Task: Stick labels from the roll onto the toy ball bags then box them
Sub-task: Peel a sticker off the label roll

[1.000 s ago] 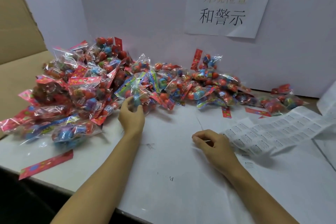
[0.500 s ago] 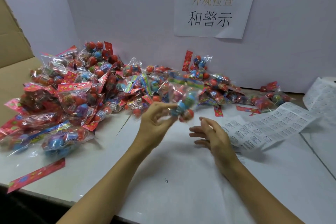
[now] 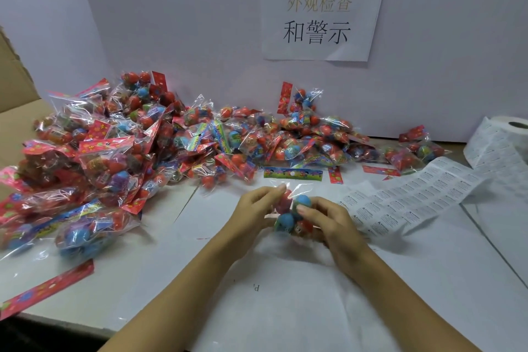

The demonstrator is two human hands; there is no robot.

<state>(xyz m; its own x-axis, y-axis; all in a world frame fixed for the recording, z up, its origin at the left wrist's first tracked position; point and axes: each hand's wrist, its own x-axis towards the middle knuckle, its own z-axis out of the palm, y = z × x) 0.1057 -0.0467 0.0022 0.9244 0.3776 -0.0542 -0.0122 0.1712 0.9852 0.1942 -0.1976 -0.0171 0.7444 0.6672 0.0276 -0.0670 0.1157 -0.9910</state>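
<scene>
White paper-covered tabletop (image 3: 285, 308) lies below as I hold the clear cellophane bag of red and blue toy balls (image 3: 291, 214) between both hands, left hand (image 3: 254, 213) pinching its side, right hand (image 3: 328, 223) curled round it, its header card pointing away from me, and the unrolled white label strip (image 3: 414, 197) nearest my right.

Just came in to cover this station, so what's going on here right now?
A person holds one toy ball bag over the table in both hands: the left hand grips its left side, the right hand presses on its front. A big pile of bags lies at the back left. The label roll sits right, its label strip unrolled toward the hands.
</scene>
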